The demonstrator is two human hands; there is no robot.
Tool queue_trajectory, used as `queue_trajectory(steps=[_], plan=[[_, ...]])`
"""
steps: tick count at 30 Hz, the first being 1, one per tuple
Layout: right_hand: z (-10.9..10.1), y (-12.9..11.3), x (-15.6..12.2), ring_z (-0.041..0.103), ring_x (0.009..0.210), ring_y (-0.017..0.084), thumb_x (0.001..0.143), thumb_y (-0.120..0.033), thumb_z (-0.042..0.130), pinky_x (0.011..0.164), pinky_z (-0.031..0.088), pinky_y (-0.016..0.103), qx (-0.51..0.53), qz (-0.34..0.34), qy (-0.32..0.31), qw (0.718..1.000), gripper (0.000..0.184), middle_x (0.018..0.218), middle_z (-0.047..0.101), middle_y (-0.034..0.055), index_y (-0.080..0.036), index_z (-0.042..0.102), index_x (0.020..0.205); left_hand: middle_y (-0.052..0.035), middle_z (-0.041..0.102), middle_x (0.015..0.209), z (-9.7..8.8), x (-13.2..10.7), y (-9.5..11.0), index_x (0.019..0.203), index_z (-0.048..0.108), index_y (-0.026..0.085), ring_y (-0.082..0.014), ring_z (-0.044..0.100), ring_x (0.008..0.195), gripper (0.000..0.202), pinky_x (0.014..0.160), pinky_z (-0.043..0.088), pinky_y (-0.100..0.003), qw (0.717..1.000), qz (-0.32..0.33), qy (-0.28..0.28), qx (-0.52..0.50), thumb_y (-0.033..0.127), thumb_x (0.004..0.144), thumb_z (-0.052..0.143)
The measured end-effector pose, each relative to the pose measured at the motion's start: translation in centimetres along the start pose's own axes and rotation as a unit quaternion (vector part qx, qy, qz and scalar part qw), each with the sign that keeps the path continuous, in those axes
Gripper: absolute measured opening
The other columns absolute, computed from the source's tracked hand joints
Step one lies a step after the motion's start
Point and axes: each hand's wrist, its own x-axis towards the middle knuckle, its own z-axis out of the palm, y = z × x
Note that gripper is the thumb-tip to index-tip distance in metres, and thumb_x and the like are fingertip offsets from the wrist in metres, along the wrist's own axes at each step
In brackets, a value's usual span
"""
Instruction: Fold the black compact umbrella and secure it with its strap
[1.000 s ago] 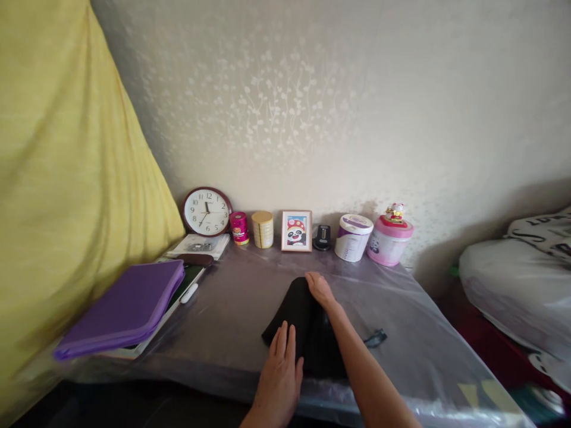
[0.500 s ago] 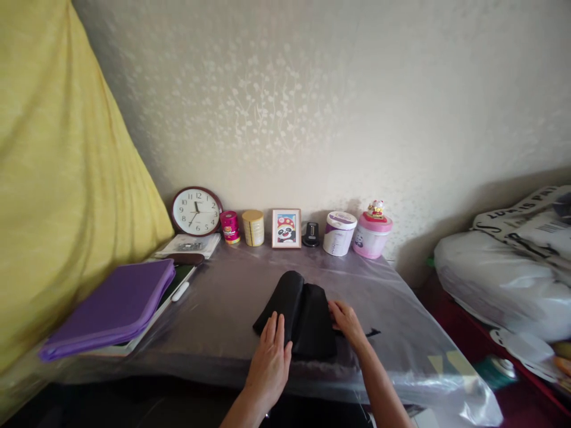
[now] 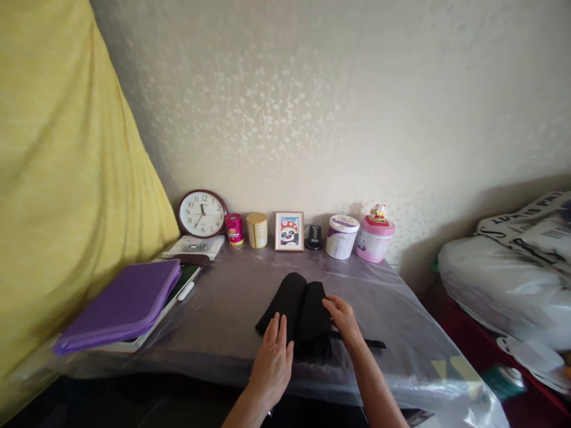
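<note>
A folded black cloth (image 3: 297, 306) lies in the middle of a table covered with clear plastic sheet (image 3: 223, 309). My left hand (image 3: 272, 362) rests flat on its near left part, fingers stretched out together. My right hand (image 3: 341, 318) touches the cloth's right edge with fingers curled down onto it. A thin black strap (image 3: 368, 343) sticks out to the right from under my right hand.
Along the wall stand a round clock (image 3: 202, 213), a pink tin (image 3: 234, 229), a yellow tin (image 3: 257, 230), a framed panda picture (image 3: 289, 231), a small black device (image 3: 314, 237), a white tub (image 3: 341, 236) and a pink tub (image 3: 374, 239). A purple folder (image 3: 122, 303) lies left. Yellow curtain (image 3: 53, 178) hangs left; bagged bedding (image 3: 504, 285) lies right.
My right hand drew back from the cloth's far end to its right edge. The cloth now lies folded narrower, and the strap shows further out at the right. My left hand stayed put.
</note>
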Motion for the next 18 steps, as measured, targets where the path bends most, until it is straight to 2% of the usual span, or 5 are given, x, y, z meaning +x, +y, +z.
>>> queue_trajectory(steps=[3,8,14,18], plan=[[1.2,-1.5,0.1,0.059,0.059,0.012,0.062,-0.04,0.067,0.052,0.046,0.022,0.056,0.017,-0.018,0.998,0.036,0.069,0.065,0.0,-0.017,0.064,0.091,-0.0166,0.03,0.143,0.1,-0.1,-0.1,0.136,0.027,0.008,-0.0254,0.029,0.131,0.048,0.102,0.037,-0.042,1.0,0.003,0.013,0.0,0.027,0.091,0.026],[4.5,-2.6,0.5,0.058,0.059,0.01,0.061,-0.037,0.07,0.055,0.046,0.021,0.126,0.011,-0.051,0.991,0.036,0.068,0.063,-0.0015,-0.017,0.062,0.09,-0.0171,0.032,0.141,0.3,-0.1,-0.3,0.134,0.029,0.007,-0.0249,0.029,0.131,0.047,0.102,0.037,-0.041,1.0,0.006,0.023,0.003,0.024,0.09,0.026],[8.2,-2.3,1.4,0.055,0.052,0.01,0.061,-0.038,0.069,0.052,0.046,0.022,0.095,-0.022,-0.048,0.994,0.038,0.058,0.057,-0.0055,-0.017,0.056,0.09,-0.0157,0.037,0.138,0.2,-0.1,-0.4,0.125,0.042,0.007,-0.0256,0.028,0.131,0.042,0.101,0.037,-0.041,0.999,0.025,0.031,0.008,0.019,0.087,0.029],[9.8,-1.6,2.1,0.052,0.044,0.009,0.061,-0.036,0.068,0.044,0.042,0.021,0.057,-0.041,-0.052,0.996,0.035,0.052,0.055,-0.007,-0.018,0.053,0.086,-0.0129,0.044,0.132,-0.7,-0.2,-0.1,0.124,0.043,0.012,-0.0248,0.034,0.128,0.041,0.1,0.039,-0.041,0.999,0.022,0.029,-0.008,0.018,0.086,0.031]])
